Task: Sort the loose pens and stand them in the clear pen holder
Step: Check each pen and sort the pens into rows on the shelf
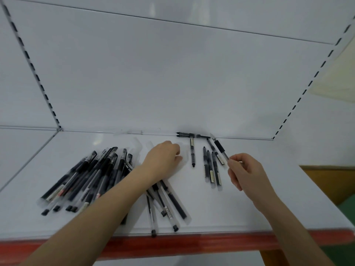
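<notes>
Surface: white metal shelf with a red front edge, a white back panel behind it and slotted uprights at the sides.
Held pen: black grip and clear barrel, just right of the sorted row. Its long axis slants from the right hand away and leftward toward the back panel.
Right hand: right of the sorted row, thumb and fingertips pinching the near end of the held pen, other fingers loosely curled.
Sorted row: a few pens lying side by side, lengthwise front to back, caps nearest.
Key relation: the right hand is the nearer one. The held pen's axis is only slightly off the row's, so a small turn would probably align it.
Single pen: just left of the row, parallel to it.
Back pair: behind the row, lying along the panel's foot.
Left hand: left of the row, knuckles up, fingers curled under; can't tell whether it holds anything.
Small cluster: left of the row and nearer the front, partly under the left forearm.
Large pile: far left of the row, unsorted, overlapping.
Clear pen holder: cannot make it out.
</notes>
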Motion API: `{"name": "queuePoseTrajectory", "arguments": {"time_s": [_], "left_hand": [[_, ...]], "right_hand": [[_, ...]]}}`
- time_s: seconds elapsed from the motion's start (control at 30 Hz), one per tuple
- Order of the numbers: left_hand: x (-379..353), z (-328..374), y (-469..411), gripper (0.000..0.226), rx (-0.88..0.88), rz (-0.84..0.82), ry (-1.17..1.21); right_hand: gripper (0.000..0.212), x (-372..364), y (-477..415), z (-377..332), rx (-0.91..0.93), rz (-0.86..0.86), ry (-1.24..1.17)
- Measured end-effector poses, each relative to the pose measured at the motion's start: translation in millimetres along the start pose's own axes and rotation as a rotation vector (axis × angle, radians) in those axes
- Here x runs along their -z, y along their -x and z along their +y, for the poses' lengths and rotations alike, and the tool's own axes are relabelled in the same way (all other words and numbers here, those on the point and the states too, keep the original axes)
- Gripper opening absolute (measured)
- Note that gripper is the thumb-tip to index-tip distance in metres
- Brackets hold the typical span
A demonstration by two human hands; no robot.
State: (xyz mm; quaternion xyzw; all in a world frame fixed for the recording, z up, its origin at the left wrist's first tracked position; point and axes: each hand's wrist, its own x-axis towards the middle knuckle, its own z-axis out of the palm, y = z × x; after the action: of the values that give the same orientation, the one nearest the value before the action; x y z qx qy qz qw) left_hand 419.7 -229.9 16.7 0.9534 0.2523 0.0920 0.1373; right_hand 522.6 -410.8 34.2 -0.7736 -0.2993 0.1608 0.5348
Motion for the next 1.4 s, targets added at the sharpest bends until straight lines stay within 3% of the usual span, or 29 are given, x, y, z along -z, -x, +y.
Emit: {"name": "queuePoseTrajectory", "arguments": {"time_s": [0.17, 0.3, 0.47, 0.8, 1.1, 1.4], "left_hand": [[-2.5, -0.3, -37.5, 0.027, -0.094, 0.094, -0.08], [-10.0, 6.9, -69.8, 0.038, -0.135, 0.042, -0.189], [-22.5, 4.5, -89.5, 0.035, -0.078, -0.057, -0.271], [-20.4, -8.1, -70.7, 0.031, -0.208, -0.053, -0.395], [-9.8, -18.2, -65.7, 0.031, -0.175, -0.005, -0.232], [-16.5, 6.8, -104.4, 0.034, -0.12, -0.02, -0.263]], "right_hand": [[0.009, 10.7, 2.0, 6.6, -0.034, 0.019, 0.013], [0.009, 22.3, 2.6, 12.1, -0.047, 0.045, 0.016], [0.009, 33.8, 0.8, 21.0, -0.064, 0.069, 0.024], [0.01, 29.6, -14.6, 30.9, -0.091, 0.04, 0.016], [0.01, 24.6, -19.4, 32.4, -0.076, 0.016, 0.015], [0.012, 27.0, -18.4, 41.0, -0.068, 0.035, 0.035]]}}
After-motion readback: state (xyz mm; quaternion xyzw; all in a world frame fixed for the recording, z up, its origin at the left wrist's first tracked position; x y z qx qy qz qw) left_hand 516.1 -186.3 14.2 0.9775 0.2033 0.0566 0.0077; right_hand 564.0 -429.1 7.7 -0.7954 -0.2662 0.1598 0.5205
